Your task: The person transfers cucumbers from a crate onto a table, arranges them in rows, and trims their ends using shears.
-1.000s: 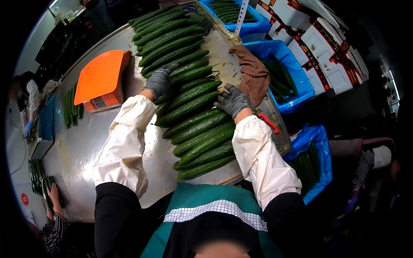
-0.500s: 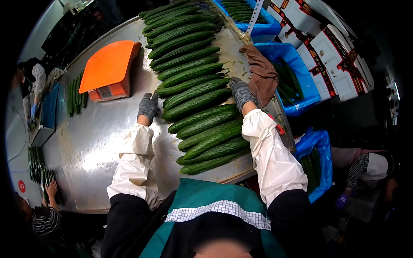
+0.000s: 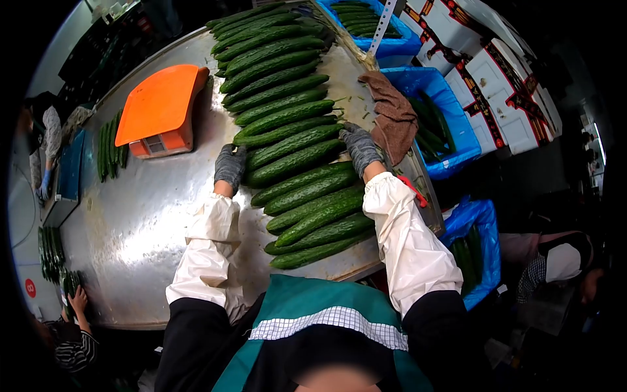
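Note:
A long row of cucumbers (image 3: pixel 294 160) lies side by side on the metal table (image 3: pixel 144 242). My left hand (image 3: pixel 230 164), in a grey glove, is at the left ends of the middle cucumbers, its fingers partly curled. At the right ends of the same cucumbers is my right hand (image 3: pixel 359 147), also gloved, with its fingers apart and touching the tips. Neither hand is wrapped round a cucumber. A brown cloth (image 3: pixel 392 117) lies just beyond my right hand, and a red-handled tool (image 3: pixel 413 189) is beside my right sleeve.
An orange scale (image 3: pixel 160 108) stands at the left. Blue-lined crates (image 3: pixel 465 157) with cucumbers line the right edge, near white boxes (image 3: pixel 516 98). A co-worker's hand (image 3: pixel 78 300) touches cucumbers at the lower left. Other people are at the far left and right.
My left hand has come off the top of the cucumbers and down to their left ends. My right hand stays at the right ends. The view has shifted slightly.

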The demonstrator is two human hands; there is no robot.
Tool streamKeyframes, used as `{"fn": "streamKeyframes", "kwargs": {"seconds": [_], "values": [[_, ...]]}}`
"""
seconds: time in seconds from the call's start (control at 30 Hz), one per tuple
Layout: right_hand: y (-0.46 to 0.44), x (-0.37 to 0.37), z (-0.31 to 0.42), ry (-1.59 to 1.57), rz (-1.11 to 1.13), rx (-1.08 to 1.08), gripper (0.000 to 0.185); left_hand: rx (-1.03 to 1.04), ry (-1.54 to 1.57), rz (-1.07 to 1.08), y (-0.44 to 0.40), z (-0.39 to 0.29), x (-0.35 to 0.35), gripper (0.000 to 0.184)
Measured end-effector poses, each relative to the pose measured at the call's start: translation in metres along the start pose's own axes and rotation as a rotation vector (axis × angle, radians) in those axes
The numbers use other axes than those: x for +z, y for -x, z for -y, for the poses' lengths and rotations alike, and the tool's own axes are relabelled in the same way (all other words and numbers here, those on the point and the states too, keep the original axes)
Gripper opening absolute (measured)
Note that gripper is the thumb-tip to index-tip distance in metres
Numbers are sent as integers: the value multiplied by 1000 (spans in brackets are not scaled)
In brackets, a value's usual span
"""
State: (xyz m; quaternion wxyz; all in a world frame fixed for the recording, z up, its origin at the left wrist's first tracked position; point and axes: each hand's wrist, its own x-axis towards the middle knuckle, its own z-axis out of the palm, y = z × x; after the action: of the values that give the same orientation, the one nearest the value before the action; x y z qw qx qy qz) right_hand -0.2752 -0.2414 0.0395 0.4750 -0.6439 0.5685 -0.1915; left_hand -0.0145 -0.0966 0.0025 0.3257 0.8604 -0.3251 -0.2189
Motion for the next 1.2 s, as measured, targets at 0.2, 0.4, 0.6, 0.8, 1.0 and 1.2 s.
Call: {"fn": "streamKeyframes", "kwargs": {"seconds": [0.2, 0.4, 0.6, 0.8, 1.0, 1.2], "values": [[1, 3, -4, -40, 75, -37, 44, 84, 15, 82, 8, -10, 0, 43], [-22, 4, -41, -12, 70, -177, 43, -10, 123, -25, -11, 30, 5, 36], [28, -53, -39, -615, 10, 73, 33, -395, 787, 13, 20, 32, -34, 23], [109, -124, -49, -714, -14, 108, 34, -239, 470, 423, 60, 12, -52, 32], [162, -177, -112, -757, -104, 107, 41, -318, 370, 527, 59, 17, -31, 39], [211, -204, -145, -839, -150, 87, 37, -585, 766, 361, 48, 39, -18, 33]]}}
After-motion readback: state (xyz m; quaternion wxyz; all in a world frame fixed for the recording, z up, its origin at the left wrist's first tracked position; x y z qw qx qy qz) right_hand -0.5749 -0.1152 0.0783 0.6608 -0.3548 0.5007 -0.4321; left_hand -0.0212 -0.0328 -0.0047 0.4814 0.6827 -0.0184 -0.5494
